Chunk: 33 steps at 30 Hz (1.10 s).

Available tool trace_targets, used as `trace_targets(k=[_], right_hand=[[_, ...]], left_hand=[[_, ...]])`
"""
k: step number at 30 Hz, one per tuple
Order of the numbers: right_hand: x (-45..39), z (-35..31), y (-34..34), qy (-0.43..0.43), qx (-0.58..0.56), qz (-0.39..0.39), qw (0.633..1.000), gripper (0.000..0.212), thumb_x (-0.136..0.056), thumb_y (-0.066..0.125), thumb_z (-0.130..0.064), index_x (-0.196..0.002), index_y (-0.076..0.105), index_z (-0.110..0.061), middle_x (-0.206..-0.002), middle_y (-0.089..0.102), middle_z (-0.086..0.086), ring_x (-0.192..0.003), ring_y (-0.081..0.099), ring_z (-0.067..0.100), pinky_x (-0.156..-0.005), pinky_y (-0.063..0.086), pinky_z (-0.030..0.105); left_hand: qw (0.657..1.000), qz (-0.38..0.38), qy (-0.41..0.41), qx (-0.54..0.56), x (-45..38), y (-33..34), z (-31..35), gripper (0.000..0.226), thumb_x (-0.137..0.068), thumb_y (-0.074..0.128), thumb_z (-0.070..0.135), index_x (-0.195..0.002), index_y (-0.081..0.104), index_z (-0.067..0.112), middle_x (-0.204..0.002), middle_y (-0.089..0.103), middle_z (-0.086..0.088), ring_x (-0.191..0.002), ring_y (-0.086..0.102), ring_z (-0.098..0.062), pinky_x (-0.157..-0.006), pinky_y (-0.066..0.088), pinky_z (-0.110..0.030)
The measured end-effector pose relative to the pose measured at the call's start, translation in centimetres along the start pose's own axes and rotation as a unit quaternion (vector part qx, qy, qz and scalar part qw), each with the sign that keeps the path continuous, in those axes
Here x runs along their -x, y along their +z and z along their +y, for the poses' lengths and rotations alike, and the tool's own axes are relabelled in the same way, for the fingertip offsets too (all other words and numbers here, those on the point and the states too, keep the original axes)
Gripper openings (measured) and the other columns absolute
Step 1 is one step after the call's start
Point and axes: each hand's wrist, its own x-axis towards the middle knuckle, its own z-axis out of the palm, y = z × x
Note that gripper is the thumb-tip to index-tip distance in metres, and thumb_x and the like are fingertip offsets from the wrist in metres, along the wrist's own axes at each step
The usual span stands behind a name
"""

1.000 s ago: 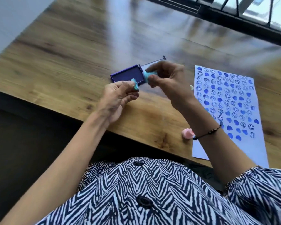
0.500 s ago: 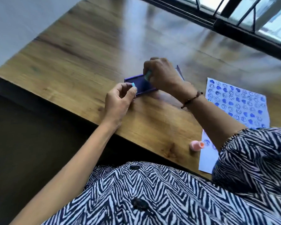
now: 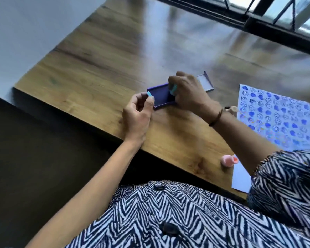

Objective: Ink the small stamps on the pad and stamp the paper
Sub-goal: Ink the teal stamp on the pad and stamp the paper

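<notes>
Since the right hand [image 3: 188, 90] is pinched around a teal stamp [image 3: 173, 88] and has it pushed face-down onto the ink pad [image 3: 162, 97], I'd say this is the inking step, w/ the stamping itself not yet done for this one. Fingers are closed tight on the stamp body, prob so it goes down flat and picks up ink evenly. Left hand [image 3: 139, 113] sits just beside the near-left edge of the pad, curled shut on a small light-blue bit [image 3: 149, 94] between thumb and fingertips. Looks like the stamp's cap or a 2nd stamp, can't tell which tbh, but holding it there keeps it off the bench [image 3: 89, 74] and ready. Pad's lid [image 3: 205, 81] is flipped open on the far right side, lying flat behind the right hand, so the dark blue ink surface is exposed. Paper [image 3: 276, 115] is well over to the right, already packed w/ rows of blue smileys and solid heart-ish blobs, which makes sense bc the right arm only has to swing across to reach it; free space seems to be mostly at the near end. A pink stamp [image 3: 228, 160] lies on its side at the near bench edge, touching the paper's corner, parked till needed imo. Something tan [image 3: 232, 110] peeks out behind the right wrist, too hidden to ID. Re brands/labels: no readable writing anywhere, the frame is motion-blurred and the only marks are the stamped prints.
</notes>
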Motion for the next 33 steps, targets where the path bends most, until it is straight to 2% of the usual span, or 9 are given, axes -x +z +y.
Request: trace_targets(k=[4, 7, 9, 15, 19, 25, 27, 31, 33], right_hand=[[0.4, -0.7, 0.3, -0.003, -0.010, -0.011, 1.000, 0.021, -0.073, 0.048, 0.005, -0.086, 0.063, -0.002, -0.097, 0.059, 0.023, -0.086, 0.056, 0.041, -0.068, 0.048, 0.043], [0.3, -1.3, 0.6, 0.011, -0.022, -0.003, 1.000, 0.021, -0.072, 0.048, 0.004, -0.086, 0.061, -0.003, -0.097, 0.057, 0.022, -0.082, 0.055, 0.041, -0.062, 0.041, 0.037], [0.4, -1.5, 0.6, 0.016, -0.032, -0.011, 0.999, 0.020, -0.074, 0.049, 0.002, -0.085, 0.064, -0.005, -0.099, 0.059, 0.020, -0.086, 0.056, 0.039, -0.064, 0.042, 0.035], [0.2, -2.3, 0.7, 0.000, -0.025, -0.039, 0.999, 0.019, -0.074, 0.051, 0.001, -0.087, 0.064, -0.006, -0.100, 0.059, 0.020, -0.087, 0.056, 0.038, -0.061, 0.037, 0.032], [0.3, -3.5, 1.0, -0.029, -0.019, -0.040, 0.999, 0.018, -0.075, 0.059, -0.012, -0.090, 0.062, -0.004, -0.100, 0.058, 0.021, -0.086, 0.057, 0.038, -0.068, 0.047, 0.040], [-0.2, -3.9, 0.5, -0.046, -0.042, -0.046, 0.997, 0.014, -0.077, 0.057, -0.008, -0.087, 0.064, -0.003, -0.098, 0.061, 0.021, -0.086, 0.058, 0.037, -0.066, 0.045, 0.037], [-0.1, -3.9, 0.7, -0.043, -0.049, -0.047, 0.997, 0.014, -0.075, 0.057, -0.007, -0.087, 0.065, -0.005, -0.098, 0.061, 0.020, -0.087, 0.059, 0.038, -0.068, 0.048, 0.040], [-0.3, -4.2, 1.1, -0.050, -0.022, -0.036, 0.998, 0.016, -0.077, 0.058, -0.011, -0.090, 0.063, -0.004, -0.099, 0.060, 0.018, -0.084, 0.059, 0.038, -0.066, 0.047, 0.040], [-0.4, -4.2, 0.8, -0.042, -0.043, -0.041, 0.997, 0.016, -0.077, 0.056, -0.010, -0.089, 0.065, -0.004, -0.098, 0.062, 0.018, -0.087, 0.059, 0.037, -0.068, 0.046, 0.039]], left_hand=[[1.000, 0.003, -0.009, -0.012, -0.1, -0.1, -0.1, 0.002, -0.073, 0.063, 0.029, -0.075, 0.063, 0.027, -0.072, 0.065, 0.007, -0.070, 0.060, -0.017, -0.073, 0.052, -0.033], [1.000, 0.001, -0.006, -0.022, -0.2, -0.1, -0.2, 0.005, -0.073, 0.063, 0.031, -0.075, 0.063, 0.026, -0.073, 0.065, 0.005, -0.072, 0.061, -0.018, -0.079, 0.054, -0.043], [1.000, 0.005, -0.007, -0.026, -0.1, -0.1, -0.1, 0.008, -0.071, 0.063, 0.033, -0.074, 0.063, 0.026, -0.073, 0.065, 0.005, -0.074, 0.061, -0.019, -0.083, 0.053, -0.048], [0.999, 0.003, -0.009, -0.034, 0.0, -0.2, 0.0, 0.013, -0.069, 0.062, 0.038, -0.075, 0.063, 0.027, -0.077, 0.066, 0.000, -0.077, 0.063, -0.022, -0.085, 0.055, -0.050], [0.998, -0.009, -0.006, -0.057, 0.0, -0.3, -0.1, 0.016, -0.069, 0.062, 0.043, -0.076, 0.063, 0.030, -0.079, 0.067, 0.002, -0.078, 0.064, -0.019, -0.084, 0.056, -0.046], [0.998, -0.016, -0.002, -0.055, 0.0, -0.4, -0.3, 0.014, -0.070, 0.062, 0.042, -0.077, 0.064, 0.030, -0.078, 0.067, 0.005, -0.074, 0.064, -0.013, -0.080, 0.056, -0.042], [0.998, -0.009, 0.003, -0.057, 0.1, -0.4, -0.3, 0.014, -0.070, 0.062, 0.042, -0.076, 0.064, 0.030, -0.078, 0.067, 0.006, -0.073, 0.064, -0.011, -0.078, 0.056, -0.039], [0.999, -0.012, -0.005, -0.052, 0.1, -0.4, -0.2, 0.017, -0.070, 0.063, 0.042, -0.079, 0.063, 0.028, -0.084, 0.067, -0.004, -0.081, 0.065, -0.021, -0.086, 0.054, -0.047], [0.998, -0.013, -0.003, -0.061, 0.2, -0.4, 0.0, 0.018, -0.071, 0.062, 0.039, -0.082, 0.063, 0.025, -0.086, 0.067, -0.008, -0.081, 0.064, -0.022, -0.087, 0.054, -0.047]])
